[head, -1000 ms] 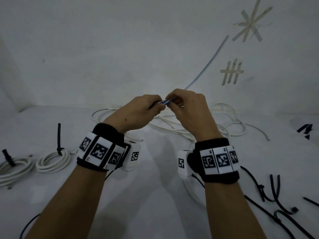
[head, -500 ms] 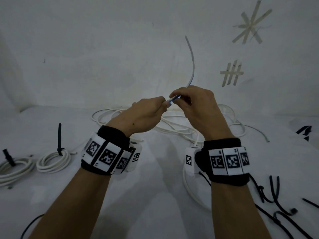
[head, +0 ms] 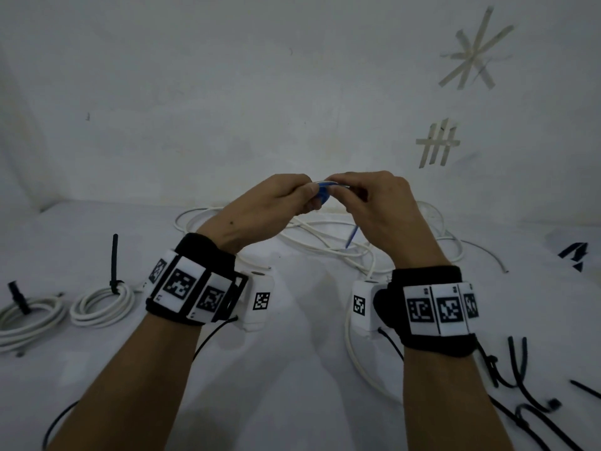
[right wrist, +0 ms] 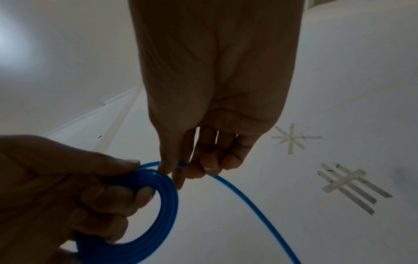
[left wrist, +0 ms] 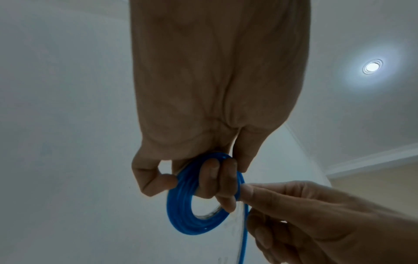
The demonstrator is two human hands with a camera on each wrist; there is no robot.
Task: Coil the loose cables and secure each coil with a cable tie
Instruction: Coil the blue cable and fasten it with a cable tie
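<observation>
No brand or readable writing shows anywhere; the only markings are the black-and-white square code tags on the black wristbands (head: 208, 281) and on the white camera housings (head: 260, 299) at both wrists, and two tape marks, an asterisk (head: 474, 50) and a hash (head: 437, 143), on the white wall. Both hands are raised above the middle of the white surface (head: 292, 369). The left hand (head: 270, 209) grips a small flat coil of thin blue cable (left wrist: 194, 201), its fingers curled through the ring and thumb over the rim. The right hand (head: 374, 206) pinches the cable's free strand right at the coil's edge between thumb and forefinger, the tail (head: 352, 236) hanging down below the hands. Half a second ago that loose end arched up above the hands toward the wall; a second ago it stretched out long to the upper right. Behind the hands, toward the surface's far edge, lies a tangle of loose white cable (head: 325, 245). Near the left edge sit two white coils (head: 100, 305) already bound with black cable ties (head: 114, 265), and loose black ties (head: 520, 369) lie at the near right corner.
</observation>
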